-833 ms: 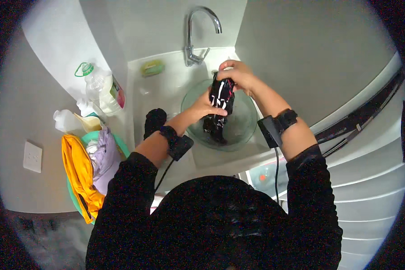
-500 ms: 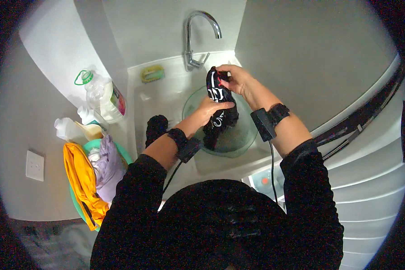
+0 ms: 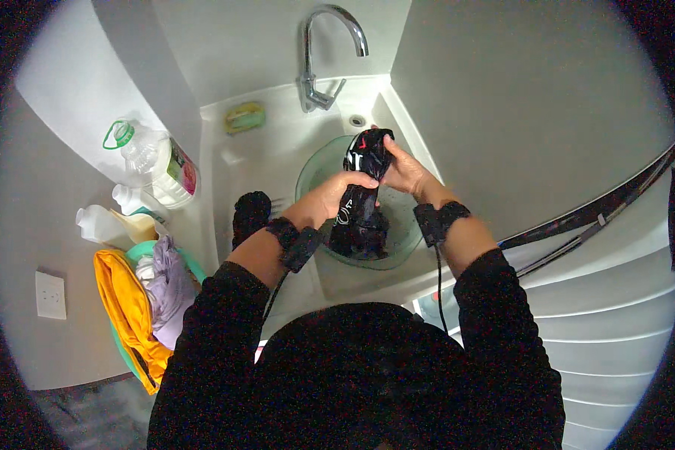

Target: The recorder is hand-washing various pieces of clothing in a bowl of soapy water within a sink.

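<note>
**Your right hand slid down the black cloth**

In the head view, your right hand (image 3: 407, 174) had moved from the upper end of the black cloth (image 3: 361, 204) to its side, bringing your grips closer together; that seemed to steady the bundle between them. Your left hand (image 3: 330, 199) clasped it, thumb across the front; your right thumb lay along its edge, the other fingers partly hidden. The cloth's lower end hung inside the clear basin (image 3: 406, 219) in the sink (image 3: 236, 161). The green basin (image 3: 195, 268) held orange (image 3: 126, 311) and lavender cloths (image 3: 170, 289).
</note>
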### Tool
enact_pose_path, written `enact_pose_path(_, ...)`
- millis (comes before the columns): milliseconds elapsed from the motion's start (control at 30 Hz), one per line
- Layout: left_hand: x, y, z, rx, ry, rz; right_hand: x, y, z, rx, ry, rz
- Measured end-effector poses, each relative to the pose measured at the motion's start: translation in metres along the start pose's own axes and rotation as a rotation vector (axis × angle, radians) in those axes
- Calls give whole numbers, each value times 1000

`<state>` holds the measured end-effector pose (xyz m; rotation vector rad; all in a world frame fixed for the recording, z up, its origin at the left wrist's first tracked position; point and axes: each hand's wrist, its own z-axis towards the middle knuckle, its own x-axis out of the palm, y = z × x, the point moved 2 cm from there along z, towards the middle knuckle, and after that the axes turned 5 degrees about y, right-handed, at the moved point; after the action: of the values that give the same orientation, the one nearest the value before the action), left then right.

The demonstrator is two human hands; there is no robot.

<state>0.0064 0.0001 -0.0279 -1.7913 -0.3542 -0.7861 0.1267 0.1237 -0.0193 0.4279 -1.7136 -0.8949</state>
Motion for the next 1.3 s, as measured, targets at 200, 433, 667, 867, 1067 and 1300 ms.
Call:
enact_pose_path(200, -7, 13, 7, -170, 64, -38, 33, 0, 10, -55, 244, 93)
enact_pose_path(433, 21, 1, -4, -207, -123, 132, 0, -9, 21, 76, -313, -82)
enact_pose_path(667, 13, 13, 28, -184, -533, 1308, -21, -19, 24, 95, -421, -260)
enact_pose_path(867, 19, 22, 20, -245, -623, 1607, -46, -40, 42, -22, -618, -885)
enact_pose_path(1067, 41, 35, -3, -38, -656, 1781, -43, -49, 39, 40, -516, -1849)
enact_pose_path(1300, -21, 8, -8, 90, -442, 1061, -2, -28, 8, 47, -499, -1068)
